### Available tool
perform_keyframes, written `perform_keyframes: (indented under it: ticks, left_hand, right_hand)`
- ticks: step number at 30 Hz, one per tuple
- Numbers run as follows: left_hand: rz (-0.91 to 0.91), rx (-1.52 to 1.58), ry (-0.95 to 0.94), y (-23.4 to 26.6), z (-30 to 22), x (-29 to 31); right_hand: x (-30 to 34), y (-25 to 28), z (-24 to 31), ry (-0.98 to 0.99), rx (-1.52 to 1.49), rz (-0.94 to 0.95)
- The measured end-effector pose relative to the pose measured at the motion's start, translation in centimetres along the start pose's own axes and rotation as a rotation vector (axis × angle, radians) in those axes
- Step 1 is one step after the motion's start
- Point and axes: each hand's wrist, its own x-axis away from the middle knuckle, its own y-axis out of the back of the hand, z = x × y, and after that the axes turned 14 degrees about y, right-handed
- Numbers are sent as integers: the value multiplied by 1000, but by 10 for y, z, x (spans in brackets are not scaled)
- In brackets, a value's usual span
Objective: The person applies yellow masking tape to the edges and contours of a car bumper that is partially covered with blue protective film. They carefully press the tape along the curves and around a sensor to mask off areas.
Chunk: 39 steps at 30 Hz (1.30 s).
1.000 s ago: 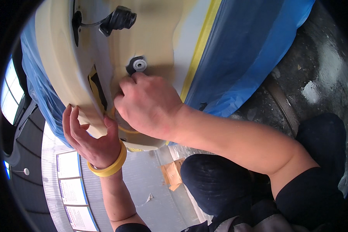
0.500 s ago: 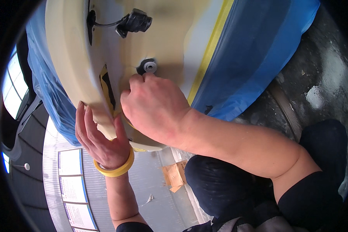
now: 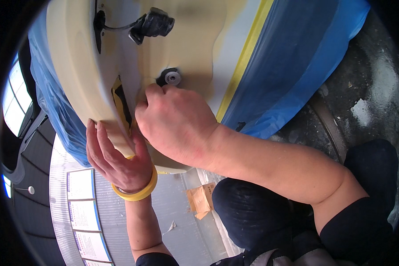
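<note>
Here, right hand (image 3: 175, 122) closed in a loose fist, knuckles up, pressed against the cream panel (image 3: 75, 66); whatever its fingers pinch is hidden under the fist, cannot tell. Just above the knuckles, a round grey grommet (image 3: 172, 77) sits in a dark hole in the panel. Left hand (image 3: 117, 155) lies just beside and below the right, fingers flat and wrapped on the panel's curved edge, gripping it; a roll of yellow tape (image 3: 139, 190) rides on that wrist like a bracelet. Between the two hands, a black slot with a yellow tape strip (image 3: 119, 95) across it. Higher up, a black connector (image 3: 154, 24) hangs on a wire. To the right, a yellow tape line (image 3: 244, 60) borders blue masking film (image 3: 306, 62). Person's dark knee (image 3: 252, 213) below.
</note>
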Motion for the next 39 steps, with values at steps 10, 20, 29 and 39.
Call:
perform_keyframes:
  ticks: [10, 20, 29, 39]
  left_hand:
    - [-8, -13, 81, -6, -5, -3]
    - [66, 136, 151, -10, 0, -7]
    - [76, 55, 129, -6, 1, -8]
    - [60, 16, 127, -10, -2, -8]
  right_hand:
    - [-1, -7, 0, 18, -27, -19]
    - [-9, 67, -42, 37, -32, 120]
    - [-21, 80, -40, -45, -173, 318]
    - [-17, 63, -44, -13, -3, 93]
